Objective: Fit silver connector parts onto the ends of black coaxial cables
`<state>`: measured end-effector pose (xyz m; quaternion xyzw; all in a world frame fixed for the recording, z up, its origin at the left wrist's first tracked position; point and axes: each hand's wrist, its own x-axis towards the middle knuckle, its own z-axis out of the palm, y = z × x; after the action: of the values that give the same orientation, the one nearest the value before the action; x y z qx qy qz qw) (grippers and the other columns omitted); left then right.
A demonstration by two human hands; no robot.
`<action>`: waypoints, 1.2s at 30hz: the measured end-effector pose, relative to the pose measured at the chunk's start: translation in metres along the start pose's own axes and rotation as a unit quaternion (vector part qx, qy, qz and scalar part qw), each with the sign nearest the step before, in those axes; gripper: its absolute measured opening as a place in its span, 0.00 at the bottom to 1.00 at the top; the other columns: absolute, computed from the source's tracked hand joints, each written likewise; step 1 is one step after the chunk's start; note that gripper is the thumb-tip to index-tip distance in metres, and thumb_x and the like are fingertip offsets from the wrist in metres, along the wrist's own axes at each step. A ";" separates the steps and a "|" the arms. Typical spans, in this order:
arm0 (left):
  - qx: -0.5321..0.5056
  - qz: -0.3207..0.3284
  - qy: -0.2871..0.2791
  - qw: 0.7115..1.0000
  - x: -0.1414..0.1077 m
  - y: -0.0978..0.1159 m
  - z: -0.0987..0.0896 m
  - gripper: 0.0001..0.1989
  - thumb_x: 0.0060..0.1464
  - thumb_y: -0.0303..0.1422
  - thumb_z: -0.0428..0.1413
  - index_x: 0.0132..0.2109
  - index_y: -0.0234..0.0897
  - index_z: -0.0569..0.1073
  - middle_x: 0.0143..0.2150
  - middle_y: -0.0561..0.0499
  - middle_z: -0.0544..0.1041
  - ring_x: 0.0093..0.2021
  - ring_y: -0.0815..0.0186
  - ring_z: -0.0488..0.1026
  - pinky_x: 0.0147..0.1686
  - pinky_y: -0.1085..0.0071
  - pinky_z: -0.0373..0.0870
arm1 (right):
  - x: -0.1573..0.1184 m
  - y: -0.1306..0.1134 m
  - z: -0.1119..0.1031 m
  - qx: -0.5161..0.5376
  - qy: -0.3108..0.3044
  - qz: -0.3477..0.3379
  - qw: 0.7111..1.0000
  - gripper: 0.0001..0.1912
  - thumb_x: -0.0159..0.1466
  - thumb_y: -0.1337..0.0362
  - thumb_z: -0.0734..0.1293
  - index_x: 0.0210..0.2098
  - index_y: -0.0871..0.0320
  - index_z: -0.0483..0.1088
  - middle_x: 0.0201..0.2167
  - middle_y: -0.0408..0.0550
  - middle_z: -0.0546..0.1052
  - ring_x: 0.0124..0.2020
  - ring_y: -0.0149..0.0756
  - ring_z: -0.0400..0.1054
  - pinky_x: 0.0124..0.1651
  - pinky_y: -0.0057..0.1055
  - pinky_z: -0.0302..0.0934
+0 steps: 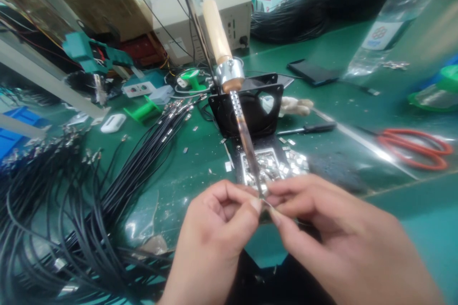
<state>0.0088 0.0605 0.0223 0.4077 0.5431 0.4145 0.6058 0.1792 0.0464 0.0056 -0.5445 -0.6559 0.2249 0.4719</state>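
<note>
A soldering iron (244, 136) with a wooden handle is fixed in a metal clamp and slants down, its tip between my hands. My left hand (220, 228) pinches thumb against forefinger just left of the tip. From the other side, my right hand (318, 228) is closed too, thumb and fingertips pressed together beside the tip. Whatever small piece the fingertips hold there is mostly hidden and blurred. Beyond the fingers lies a tray (244, 171) of small shiny metal pieces, with more of them (296, 163) loose at its right.
Behind the iron stands a black fan (265, 109). Black cables (143, 147) with metal ends are heaped at the left. Orange-handled scissors (415, 145), a screwdriver (318, 128), a phone (313, 72) and a plastic bottle (379, 38) are on the right. Green spools (143, 110) lie farther back.
</note>
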 end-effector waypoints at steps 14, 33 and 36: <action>-0.018 -0.025 0.006 1.000 -0.002 -0.001 0.003 0.10 0.55 0.31 0.68 0.29 0.37 0.76 0.26 0.58 0.71 0.23 0.76 0.58 0.32 0.79 0.67 | -0.004 -0.006 -0.006 0.003 -0.031 0.025 0.999 0.08 0.62 0.71 0.71 0.29 0.52 0.78 0.43 0.31 0.83 0.39 0.16 0.80 0.48 0.05 0.71; -0.038 -0.013 0.008 0.999 0.002 0.001 0.004 0.11 0.53 0.32 0.69 0.28 0.37 0.76 0.22 0.59 0.66 0.23 0.75 0.54 0.22 0.79 0.55 | 0.003 -0.008 -0.006 -0.010 -0.012 0.004 1.000 0.08 0.62 0.70 0.70 0.29 0.52 0.79 0.43 0.31 0.82 0.41 0.14 0.79 0.50 0.03 0.68; -0.037 -0.012 0.012 0.999 0.003 0.002 0.004 0.10 0.52 0.32 0.69 0.28 0.37 0.76 0.22 0.59 0.66 0.23 0.75 0.54 0.23 0.79 0.56 | 0.004 -0.006 -0.004 -0.009 -0.005 0.000 1.000 0.08 0.62 0.70 0.71 0.28 0.52 0.79 0.42 0.31 0.82 0.41 0.14 0.79 0.50 0.02 0.68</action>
<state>0.0127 0.0641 0.0236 0.3738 0.5396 0.4317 0.6187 0.1798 0.0469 0.0139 -0.5475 -0.6602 0.2220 0.4638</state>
